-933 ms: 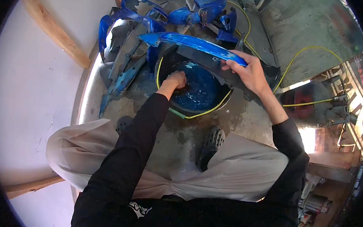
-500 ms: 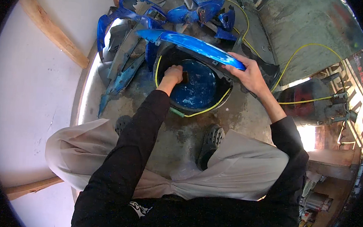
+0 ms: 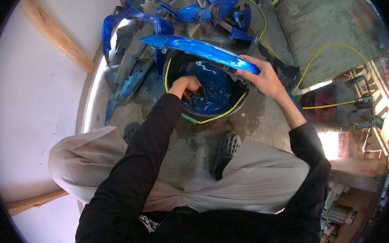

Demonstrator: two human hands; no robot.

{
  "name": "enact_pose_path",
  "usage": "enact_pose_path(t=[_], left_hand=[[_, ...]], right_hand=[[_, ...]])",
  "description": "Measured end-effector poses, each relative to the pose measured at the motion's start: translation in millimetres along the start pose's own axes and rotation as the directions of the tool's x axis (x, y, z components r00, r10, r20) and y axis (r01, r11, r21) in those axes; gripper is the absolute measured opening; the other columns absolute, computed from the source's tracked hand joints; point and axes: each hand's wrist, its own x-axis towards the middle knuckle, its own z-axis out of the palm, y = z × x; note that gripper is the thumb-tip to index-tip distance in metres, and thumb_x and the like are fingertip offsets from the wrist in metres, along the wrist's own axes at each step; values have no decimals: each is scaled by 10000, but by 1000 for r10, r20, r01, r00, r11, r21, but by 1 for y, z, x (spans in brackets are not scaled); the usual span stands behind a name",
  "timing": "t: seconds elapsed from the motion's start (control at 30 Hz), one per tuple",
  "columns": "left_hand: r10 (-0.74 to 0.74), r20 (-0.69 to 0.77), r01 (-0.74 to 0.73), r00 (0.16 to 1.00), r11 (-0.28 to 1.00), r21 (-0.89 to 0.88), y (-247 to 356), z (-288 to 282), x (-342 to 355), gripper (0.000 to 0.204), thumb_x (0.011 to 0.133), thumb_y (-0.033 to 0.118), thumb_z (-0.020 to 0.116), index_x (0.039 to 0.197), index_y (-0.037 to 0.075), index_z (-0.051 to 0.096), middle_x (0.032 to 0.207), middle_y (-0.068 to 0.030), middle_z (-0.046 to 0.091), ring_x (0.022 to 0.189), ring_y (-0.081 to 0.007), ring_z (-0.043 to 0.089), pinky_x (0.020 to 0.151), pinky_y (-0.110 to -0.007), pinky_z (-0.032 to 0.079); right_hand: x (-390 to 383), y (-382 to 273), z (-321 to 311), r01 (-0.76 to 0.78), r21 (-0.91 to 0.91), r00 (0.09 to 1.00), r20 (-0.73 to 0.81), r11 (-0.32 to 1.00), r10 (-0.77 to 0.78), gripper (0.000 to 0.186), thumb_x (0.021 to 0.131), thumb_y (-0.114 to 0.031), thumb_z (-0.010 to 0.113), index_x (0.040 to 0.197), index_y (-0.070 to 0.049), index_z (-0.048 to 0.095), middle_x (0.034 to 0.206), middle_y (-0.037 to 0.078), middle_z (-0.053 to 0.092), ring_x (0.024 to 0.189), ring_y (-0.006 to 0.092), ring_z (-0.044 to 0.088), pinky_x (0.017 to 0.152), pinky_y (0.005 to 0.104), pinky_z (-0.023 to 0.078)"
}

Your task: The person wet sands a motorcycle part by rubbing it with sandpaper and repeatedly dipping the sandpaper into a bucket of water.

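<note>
My right hand (image 3: 263,76) grips one end of a long, curved blue plastic body panel (image 3: 199,49). The panel lies slantwise above the far rim of a round black tub (image 3: 241,107), its other end reaching out to the left. Bluish, rippling water (image 3: 216,89) with pale streaks stands inside the tub. Over that water, at the tub's left side, is my left hand (image 3: 188,85), fingers curled downward. Something small and dark shows by its fingertips, too unclear to name.
More blue body panels (image 3: 212,9) lie beyond the tub, with scuffed narrow ones (image 3: 132,84) at left. A yellow hose (image 3: 330,46) loops toward a dark tank (image 3: 327,103) on the right. My shoe (image 3: 227,152) rests on the concrete floor (image 3: 190,159).
My left hand has shifted slightly, its fingers turned further down, and the water is more ripply. The panel in my right hand has moved a little left and nearer to me.
</note>
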Motion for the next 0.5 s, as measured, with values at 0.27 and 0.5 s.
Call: enact_pose_path(t=[0.27,0.5], left_hand=[[-152,-363,275,919,908,316,-54,5,55,600,970,187,645,1557,128,535,1493,-180,642,1383,-388,607,1112,-495,523],[-14,-473,97,881,984,152,-50,-14,33,403,943,141,690,1342,102,733,1489,-200,639,1366,-398,614,1087,-500,540]], right_hand=[[8,-21,9,35,56,999,30,998,-36,623,977,-293,805,1448,68,615,1116,95,772,957,125,684,895,318,560],[9,-13,4,43,-26,999,5,999,-43,600,975,-281,807,1440,54,629,1141,96,773,966,124,687,884,317,562]])
